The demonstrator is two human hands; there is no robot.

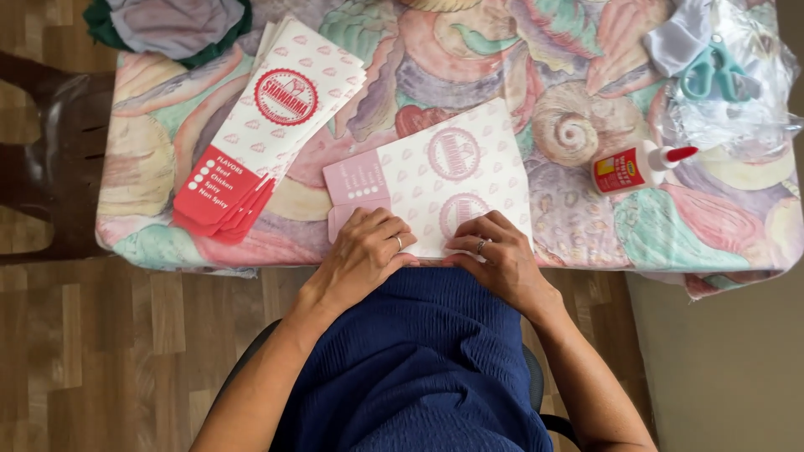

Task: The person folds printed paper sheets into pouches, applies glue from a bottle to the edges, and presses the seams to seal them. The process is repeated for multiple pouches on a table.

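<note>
Printed paper sheet (pixel 448 180) lay flat at table's (pixel 586 243) near edge, beside stacked finished sleeves (pixel 268 125). Left hand (pixel 364 251) and right hand (pixel 498 251) pressed its near edge, fingers curled, grasping nothing. Judged best practice: firm, even pressure along the fold.

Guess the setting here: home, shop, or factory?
Probably a home craft table: a shell-patterned tablecloth, wood-look floor, a glue bottle and scissors. Both hands, left and right, press a printed paper sheet.
</note>
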